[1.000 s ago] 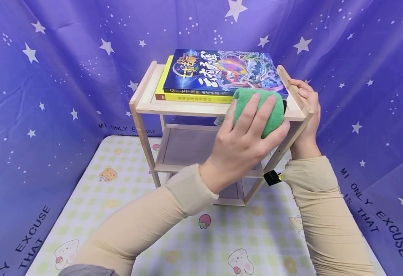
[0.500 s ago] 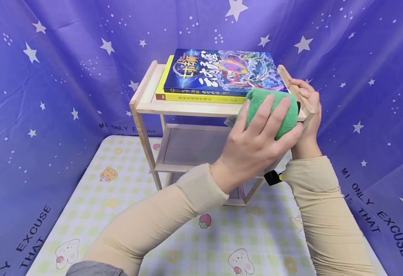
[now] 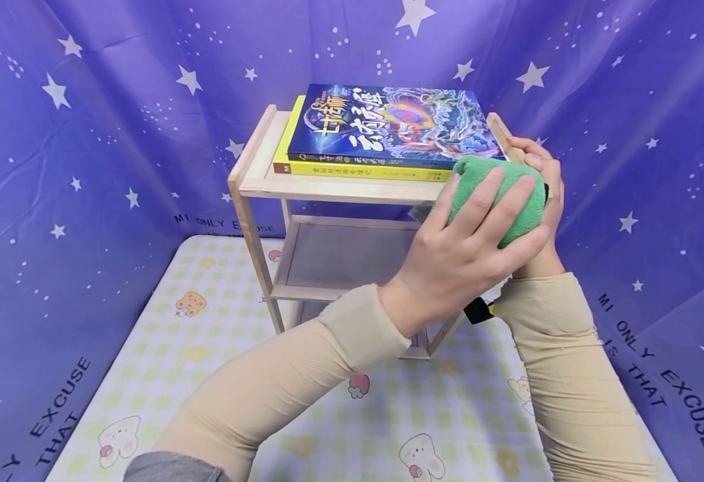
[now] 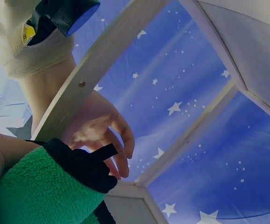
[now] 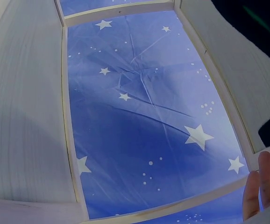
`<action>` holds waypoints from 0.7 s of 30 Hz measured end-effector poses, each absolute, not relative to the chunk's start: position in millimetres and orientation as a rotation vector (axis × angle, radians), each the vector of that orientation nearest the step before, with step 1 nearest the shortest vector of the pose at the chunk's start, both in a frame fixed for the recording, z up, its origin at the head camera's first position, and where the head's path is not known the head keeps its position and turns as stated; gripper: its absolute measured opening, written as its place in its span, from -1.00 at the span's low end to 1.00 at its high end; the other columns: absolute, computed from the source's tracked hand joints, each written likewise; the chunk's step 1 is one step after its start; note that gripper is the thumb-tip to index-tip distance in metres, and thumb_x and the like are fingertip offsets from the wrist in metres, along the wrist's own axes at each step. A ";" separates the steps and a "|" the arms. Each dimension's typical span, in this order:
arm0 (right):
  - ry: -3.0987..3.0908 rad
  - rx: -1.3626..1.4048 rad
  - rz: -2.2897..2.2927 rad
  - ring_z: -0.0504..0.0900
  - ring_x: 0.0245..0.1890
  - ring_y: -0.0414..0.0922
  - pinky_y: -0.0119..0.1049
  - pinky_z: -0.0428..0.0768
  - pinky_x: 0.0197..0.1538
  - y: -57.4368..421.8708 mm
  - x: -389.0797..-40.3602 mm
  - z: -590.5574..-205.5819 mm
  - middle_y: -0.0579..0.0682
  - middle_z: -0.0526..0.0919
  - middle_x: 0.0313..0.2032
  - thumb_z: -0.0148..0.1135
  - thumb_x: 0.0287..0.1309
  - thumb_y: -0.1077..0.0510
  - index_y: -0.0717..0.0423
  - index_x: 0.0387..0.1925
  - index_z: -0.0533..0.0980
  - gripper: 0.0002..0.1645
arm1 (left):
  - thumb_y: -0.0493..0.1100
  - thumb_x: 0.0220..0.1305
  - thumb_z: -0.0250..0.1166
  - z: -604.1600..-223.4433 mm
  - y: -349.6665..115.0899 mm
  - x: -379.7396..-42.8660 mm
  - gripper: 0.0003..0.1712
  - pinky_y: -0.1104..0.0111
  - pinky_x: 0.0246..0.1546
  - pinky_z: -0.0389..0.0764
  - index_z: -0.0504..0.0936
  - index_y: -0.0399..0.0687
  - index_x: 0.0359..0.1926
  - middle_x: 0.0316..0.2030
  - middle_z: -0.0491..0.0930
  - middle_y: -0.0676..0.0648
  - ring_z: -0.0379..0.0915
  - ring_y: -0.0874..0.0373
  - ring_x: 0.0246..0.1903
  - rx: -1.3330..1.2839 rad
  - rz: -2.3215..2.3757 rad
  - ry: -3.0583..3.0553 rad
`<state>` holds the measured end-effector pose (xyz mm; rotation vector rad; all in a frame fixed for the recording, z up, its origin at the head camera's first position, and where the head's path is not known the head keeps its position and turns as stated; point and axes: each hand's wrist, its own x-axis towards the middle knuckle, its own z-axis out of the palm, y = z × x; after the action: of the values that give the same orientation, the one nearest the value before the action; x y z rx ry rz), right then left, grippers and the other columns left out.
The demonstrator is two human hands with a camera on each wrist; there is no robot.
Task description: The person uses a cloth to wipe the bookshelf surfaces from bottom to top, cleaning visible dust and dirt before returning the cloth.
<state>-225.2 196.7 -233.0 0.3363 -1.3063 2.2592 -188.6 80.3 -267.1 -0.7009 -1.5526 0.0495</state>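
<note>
My left hand (image 3: 472, 241) holds a folded green cloth (image 3: 499, 194) with black trim, fingers spread over it, at the front right corner of a wooden shelf rack's (image 3: 328, 191) top. In the left wrist view the plush cloth (image 4: 46, 191) shows its black edge below the rack's post (image 4: 88, 79). My right hand (image 3: 547, 167) grips the top's right end rail, partly hidden behind the left hand and cloth. Its fingertips (image 5: 266, 182) show at the lower right in the right wrist view. Beside the cloth, a blue illustrated book (image 3: 412, 127) lies on a yellow book (image 3: 352, 169).
Below the rack's top is a grey-panelled middle shelf (image 3: 346, 254), with another shelf lower down. The rack stands on a checked cartoon-print tablecloth (image 3: 237, 395). A purple star-printed curtain (image 3: 117, 134) surrounds the table at the back and sides.
My left hand and the green cloth have slid rightward along the top's front edge to the right corner, uncovering more of the yellow book's spine. My right hand stays at the rail.
</note>
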 end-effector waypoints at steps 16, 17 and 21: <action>-1.337 0.318 2.242 0.46 -0.44 -0.28 -0.52 0.47 -0.36 197.6 -224.4 -232.2 -0.02 0.65 -0.19 -0.29 0.38 0.28 0.09 -0.33 0.66 -0.48 | -0.07 0.42 0.03 -268.4 80.6 -189.0 -0.75 -0.02 0.35 0.36 0.55 0.41 -0.03 0.19 0.56 0.03 0.43 0.04 0.22 -0.737 0.010 -1.572; -1.342 0.312 2.235 0.47 -0.42 -0.28 -0.52 0.47 -0.35 197.4 -224.3 -232.2 -0.03 0.66 -0.19 -0.28 0.37 0.28 0.08 -0.33 0.67 -0.48 | -0.07 0.42 0.02 -268.1 79.6 -189.2 -0.74 -0.01 0.35 0.36 0.55 0.41 -0.03 0.19 0.56 0.03 0.43 0.03 0.22 -0.744 0.010 -1.575; -1.361 0.275 2.210 0.49 -0.34 -0.28 -0.54 0.48 -0.30 196.8 -223.9 -232.4 -0.08 0.67 -0.19 -0.26 0.37 0.29 0.04 -0.36 0.67 -0.48 | -0.05 0.44 -0.01 -267.2 76.4 -188.9 -0.73 0.01 0.34 0.37 0.56 0.41 -0.03 0.18 0.57 0.03 0.44 0.01 0.22 -0.770 0.014 -1.593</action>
<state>-223.9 196.8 -232.4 0.2749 -1.3610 2.2102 -188.9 76.4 -267.2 -0.7704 -1.5931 0.0145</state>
